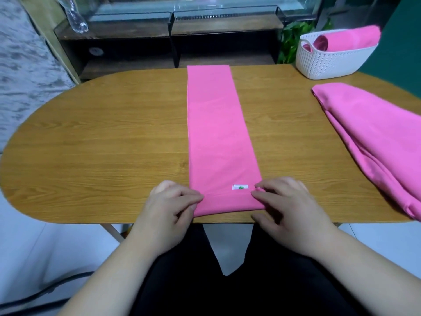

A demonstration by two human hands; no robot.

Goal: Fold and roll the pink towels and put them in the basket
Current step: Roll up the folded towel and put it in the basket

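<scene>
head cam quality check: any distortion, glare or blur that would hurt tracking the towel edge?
Head view: strong wide-angle bowing, the table edge curves and the towel strip narrows with distance; light is flat, no hard shadows; reflections streak the glass tank; the whole frame is soft, label unreadable, basket slightly fuzzy; left hand and right hand are clear at the strip's near end.

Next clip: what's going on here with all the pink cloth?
A person is pinching the near end of a long folded pink towel with the left hand and right hand, apparently starting to roll it on the wooden table. One rolled towel sits in the white basket at far right; a loose pink towel lies on the table's right side.
</scene>
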